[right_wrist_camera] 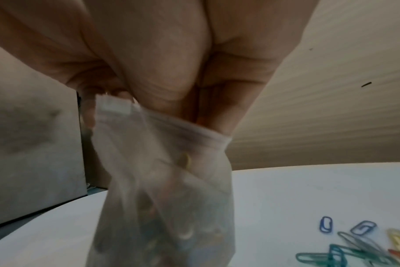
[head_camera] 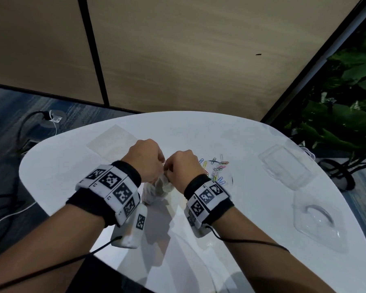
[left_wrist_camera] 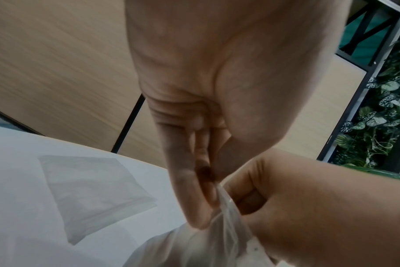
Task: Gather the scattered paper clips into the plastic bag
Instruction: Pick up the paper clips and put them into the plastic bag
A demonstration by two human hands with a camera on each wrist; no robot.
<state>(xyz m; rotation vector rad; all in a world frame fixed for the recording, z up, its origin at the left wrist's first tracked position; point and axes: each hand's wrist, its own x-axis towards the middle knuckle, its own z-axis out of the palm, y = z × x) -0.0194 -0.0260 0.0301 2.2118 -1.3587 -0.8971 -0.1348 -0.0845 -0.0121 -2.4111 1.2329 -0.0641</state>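
Note:
A small clear plastic bag (head_camera: 160, 190) hangs upright over the white table (head_camera: 230, 240), with blurred clips inside it (right_wrist_camera: 171, 225). My left hand (head_camera: 147, 159) pinches the bag's top edge (left_wrist_camera: 219, 200) between thumb and fingers. My right hand (head_camera: 183, 168) grips the rim beside it, fingers curled at the bag's mouth (right_wrist_camera: 183, 119). Several coloured paper clips (head_camera: 216, 169) lie loose on the table just right of my right hand, blue, green and yellow ones (right_wrist_camera: 354, 247) among them.
A flat clear bag (head_camera: 112, 141) lies on the table behind my left hand. Two clear plastic trays (head_camera: 285, 166) (head_camera: 317, 220) sit at the right. Wood wall panels stand behind, plants (head_camera: 347, 92) at the right, cables on the floor at the left.

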